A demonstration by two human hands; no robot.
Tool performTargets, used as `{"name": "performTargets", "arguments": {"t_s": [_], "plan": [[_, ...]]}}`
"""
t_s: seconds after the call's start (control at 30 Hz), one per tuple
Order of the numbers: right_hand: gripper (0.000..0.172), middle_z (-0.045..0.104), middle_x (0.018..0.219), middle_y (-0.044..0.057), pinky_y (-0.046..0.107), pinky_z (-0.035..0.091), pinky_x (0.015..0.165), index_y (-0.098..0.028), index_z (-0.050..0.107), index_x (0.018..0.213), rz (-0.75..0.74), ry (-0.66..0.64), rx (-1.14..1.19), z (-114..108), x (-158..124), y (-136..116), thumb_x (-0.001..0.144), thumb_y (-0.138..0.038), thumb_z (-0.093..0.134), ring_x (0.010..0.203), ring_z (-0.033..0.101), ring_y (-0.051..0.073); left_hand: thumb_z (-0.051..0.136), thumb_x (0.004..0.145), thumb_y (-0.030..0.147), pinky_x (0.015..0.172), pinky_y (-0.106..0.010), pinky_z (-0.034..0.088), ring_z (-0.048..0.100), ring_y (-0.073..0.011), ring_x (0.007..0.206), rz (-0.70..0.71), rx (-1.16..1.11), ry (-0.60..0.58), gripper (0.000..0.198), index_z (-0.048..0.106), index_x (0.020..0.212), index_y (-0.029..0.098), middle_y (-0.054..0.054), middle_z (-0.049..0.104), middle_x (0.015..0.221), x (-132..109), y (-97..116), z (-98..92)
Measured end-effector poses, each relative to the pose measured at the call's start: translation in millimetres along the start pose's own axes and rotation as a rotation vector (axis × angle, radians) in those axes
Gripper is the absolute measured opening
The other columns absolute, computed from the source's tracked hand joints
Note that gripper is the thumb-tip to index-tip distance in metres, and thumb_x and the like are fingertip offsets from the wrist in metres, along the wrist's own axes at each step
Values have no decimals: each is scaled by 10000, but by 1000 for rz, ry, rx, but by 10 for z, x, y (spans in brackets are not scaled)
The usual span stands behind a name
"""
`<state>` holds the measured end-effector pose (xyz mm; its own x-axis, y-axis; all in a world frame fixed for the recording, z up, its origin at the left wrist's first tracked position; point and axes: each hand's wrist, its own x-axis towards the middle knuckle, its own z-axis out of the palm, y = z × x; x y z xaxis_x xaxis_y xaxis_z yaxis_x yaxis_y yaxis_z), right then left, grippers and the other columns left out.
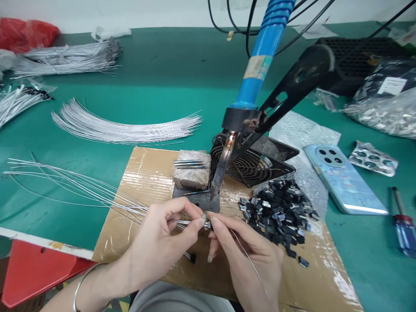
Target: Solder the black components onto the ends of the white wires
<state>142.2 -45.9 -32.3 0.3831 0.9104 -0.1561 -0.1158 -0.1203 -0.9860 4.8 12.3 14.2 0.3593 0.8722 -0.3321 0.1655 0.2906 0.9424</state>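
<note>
My left hand [165, 247] is closed, thumb and forefinger pinching several thin white wires [133, 206] that trail off to the left. Close against it, my right hand [250, 255] is also closed, holding a thin silvery solder wire [248, 255] that runs back over the palm. A small black connector sits between the two sets of fingertips, partly hidden by them. Just above the hands, the tip of a blue-handled soldering iron [258, 69] points down from its black clamp arm [292, 78]. Below the left hand, another black connector [192, 258] is on a wire end.
Cardboard [139, 173] covers the bench front. A worn pad [191, 177] bearing thin rods and a black fan [250, 167] stand behind the hands. Black connectors [279, 212] are piled right, near a phone [344, 177] and screwdriver [404, 229]. A white wire bundle [126, 128] lies left.
</note>
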Motion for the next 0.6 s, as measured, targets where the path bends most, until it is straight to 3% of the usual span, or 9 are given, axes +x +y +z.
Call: {"name": "performTargets", "arguments": {"t_s": [0.27,0.43,0.6], "plan": [[102,677,612,-12,215,524,424,-249,840,874,22,20,-10,7,-5,-29,852,-303,757,416,597,108,643,880,174,741,-265,509,644,-164,803,-9,6,0,154,671,732,144,-45,707,826,-3,3,9],[120,653,633,-18,233,477,418,-240,834,906,-38,-26,-59,-11,-9,4,879,-294,732,427,567,104,648,862,199,745,-284,505,641,-175,803,-22,24,5,147,660,726,145,-54,702,823,12,1,27],[317,530,735,-3,270,454,520,-267,782,1151,-134,-1,-74,-127,-26,89,1009,-396,529,584,529,128,651,846,232,749,-305,489,633,-197,831,-49,75,32,133,654,747,144,-75,703,867,39,-31,27]]}}
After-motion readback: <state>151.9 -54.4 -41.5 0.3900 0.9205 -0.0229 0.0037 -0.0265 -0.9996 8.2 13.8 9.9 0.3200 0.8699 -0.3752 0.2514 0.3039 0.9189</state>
